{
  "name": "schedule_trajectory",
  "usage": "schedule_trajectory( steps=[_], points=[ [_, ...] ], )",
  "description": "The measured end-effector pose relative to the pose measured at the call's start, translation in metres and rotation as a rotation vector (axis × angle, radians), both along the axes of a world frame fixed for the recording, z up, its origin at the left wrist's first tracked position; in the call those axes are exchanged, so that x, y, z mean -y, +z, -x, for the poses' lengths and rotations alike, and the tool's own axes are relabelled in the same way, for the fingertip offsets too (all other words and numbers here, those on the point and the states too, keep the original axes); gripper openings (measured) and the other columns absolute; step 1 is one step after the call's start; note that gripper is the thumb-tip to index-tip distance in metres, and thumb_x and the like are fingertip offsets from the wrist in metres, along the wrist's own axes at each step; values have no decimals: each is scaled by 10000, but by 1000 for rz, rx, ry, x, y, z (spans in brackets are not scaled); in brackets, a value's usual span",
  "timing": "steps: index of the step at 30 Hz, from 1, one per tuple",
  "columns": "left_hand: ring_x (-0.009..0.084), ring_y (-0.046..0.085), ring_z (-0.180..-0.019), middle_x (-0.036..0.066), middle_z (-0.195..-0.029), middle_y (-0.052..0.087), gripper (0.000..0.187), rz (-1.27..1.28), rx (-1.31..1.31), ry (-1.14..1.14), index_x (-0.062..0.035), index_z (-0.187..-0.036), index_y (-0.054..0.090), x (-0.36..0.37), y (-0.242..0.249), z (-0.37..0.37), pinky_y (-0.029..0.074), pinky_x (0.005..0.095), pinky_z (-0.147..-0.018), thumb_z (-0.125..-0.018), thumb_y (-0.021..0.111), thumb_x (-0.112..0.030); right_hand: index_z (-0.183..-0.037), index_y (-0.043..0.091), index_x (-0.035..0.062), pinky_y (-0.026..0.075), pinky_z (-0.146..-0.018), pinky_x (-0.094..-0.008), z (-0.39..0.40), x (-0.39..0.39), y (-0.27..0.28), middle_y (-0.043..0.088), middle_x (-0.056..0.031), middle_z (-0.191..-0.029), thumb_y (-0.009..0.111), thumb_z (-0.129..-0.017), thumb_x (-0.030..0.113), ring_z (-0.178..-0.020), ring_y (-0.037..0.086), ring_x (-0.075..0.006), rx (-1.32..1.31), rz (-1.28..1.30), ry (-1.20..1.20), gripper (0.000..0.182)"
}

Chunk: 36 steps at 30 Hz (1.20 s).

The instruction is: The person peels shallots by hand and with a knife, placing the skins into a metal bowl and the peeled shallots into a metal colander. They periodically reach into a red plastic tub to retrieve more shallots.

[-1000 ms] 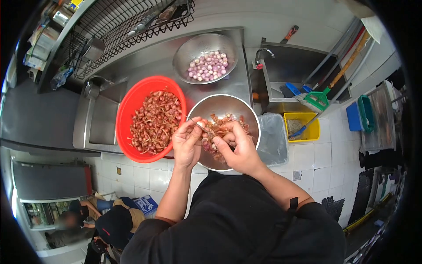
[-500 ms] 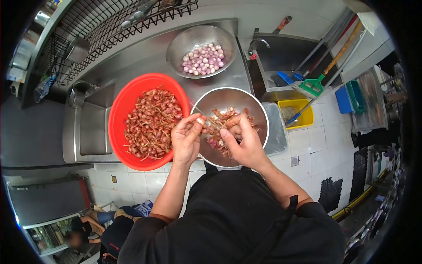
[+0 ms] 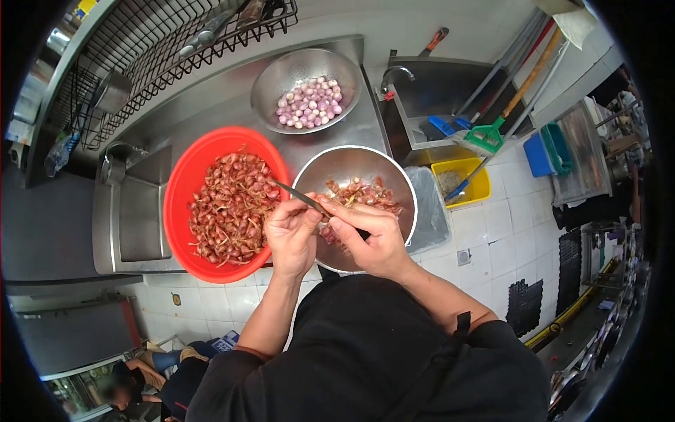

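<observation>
Knife (image 3: 301,196), slim grey metal blade and black handle, was gripped in the right hand (image 3: 376,235), fingers wrapped around the handle, thumb pressed along it. Blade was angled up and leftward, tip seen over the rim of the round red plastic basin (image 3: 177,228). Left hand (image 3: 290,235) was held just beside the blade, thumb and fingers drawn in narrow; whether a piece was pinched between them could not be told. Both hands were held over the near side of the round stainless steel bowl (image 3: 328,167), partly filled with reddish-brown papery peelings (image 3: 362,191). Unpeeled reddish-brown shallots (image 3: 235,204), some with stringy roots, were heaped in the basin to the left. Peeled pinkish-white shallots (image 3: 309,104) were gathered in the perforated round metal colander (image 3: 278,74), set on the grey steel counter (image 3: 204,119) behind the bowl.
</observation>
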<state>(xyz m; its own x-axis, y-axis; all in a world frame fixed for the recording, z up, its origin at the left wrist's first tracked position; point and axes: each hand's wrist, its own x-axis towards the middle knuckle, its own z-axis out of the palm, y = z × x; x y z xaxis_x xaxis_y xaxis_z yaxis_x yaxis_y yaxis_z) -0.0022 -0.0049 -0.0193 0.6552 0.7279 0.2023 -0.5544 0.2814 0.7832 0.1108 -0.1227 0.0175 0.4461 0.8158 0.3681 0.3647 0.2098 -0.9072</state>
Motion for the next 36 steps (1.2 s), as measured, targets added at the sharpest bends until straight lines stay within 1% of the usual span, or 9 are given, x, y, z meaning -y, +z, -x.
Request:
schedule_trajectory(
  steps=[3, 5, 8, 12, 14, 17, 21, 26, 36],
  points=[
    [194, 671, -962, 136, -1068, 685, 271, 98, 11, -47, 31, -1187, 616, 1, 7, -2, 554, 312, -856, -917, 633, 44, -1263, 623, -33, 510, -691, -263, -3, -2, -2, 717, -83, -953, 616, -936, 44, -742, 637, -136, -62, -153, -8, 336],
    [192, 675, -943, 137, -1064, 686, 273, 116, 43, -115, 30, -1193, 615, -3, 13, -3, 560, 308, -834, -921, 631, 36, -1285, 612, -25, 475, -636, -221, -6, 5, 11, 686, -20, -903, 581, -977, 69, -699, 559, -60, -595, 15, 133, 323],
    [187, 680, -908, 135, -1053, 687, 271, 140, 48, -181, 31, -1197, 616, -6, 16, -2, 567, 297, -797, -927, 629, 22, -1307, 597, -17, 456, -624, -190, -12, 7, 15, 670, 6, -916, 547, -1006, 91, -709, 540, -26, -704, 61, 190, 324],
    [176, 682, -892, 126, -1032, 692, 266, 89, -12, -124, 34, -1192, 618, -9, 16, 0, 571, 281, -781, -927, 631, 18, -1307, 588, -34, 502, -697, -227, -12, 4, 17, 704, -49, -996, 566, -988, 80, -780, 615, -70, -545, 108, 200, 340],
    [172, 682, -886, 125, -1024, 693, 260, 68, -37, -86, 37, -1183, 621, -7, 18, -1, 570, 278, -776, -924, 633, 23, -1297, 592, -41, 523, -805, -272, -6, 0, 18, 716, -116, -1083, 580, -969, 69, -910, 669, -125, -166, -67, 34, 346],
    [166, 681, -875, 124, -1016, 696, 249, 30, -72, -48, 43, -1166, 629, -6, 22, -1, 568, 275, -767, -917, 637, 37, -1286, 600, -38, 510, -896, -309, -9, 0, 14, 697, -166, -1160, 591, -953, 63, -1034, 671, -167, 30, -99, 26, 348],
    [164, 681, -846, 129, -1012, 697, 249, 14, -47, -65, 52, -1156, 634, -6, 22, 1, 564, 278, -757, -907, 639, 58, -1281, 611, -25, 519, -835, -280, -8, 0, 13, 712, -130, -1117, 584, -962, 72, -936, 666, -122, 24, -91, 16, 334],
    [166, 674, -855, 132, -1009, 696, 252, 22, -67, -99, 47, -1171, 632, -8, 20, 5, 557, 280, -766, -919, 628, 46, -1273, 613, -37, 486, -692, -219, -12, 1, 7, 697, -31, -934, 570, -994, 114, -742, 564, -41, -362, 27, 120, 320],
    [168, 646, -937, 116, -1058, 668, 251, 355, 51, -317, 22, -1217, 602, -10, 19, 4, 534, 274, -848, -971, 566, -10, -1288, 606, -8, 379, -487, -184, -16, 5, 16, 568, 16, -697, 534, -1025, 181, -559, 461, -24, -883, 148, 261, 332]
  ],
)
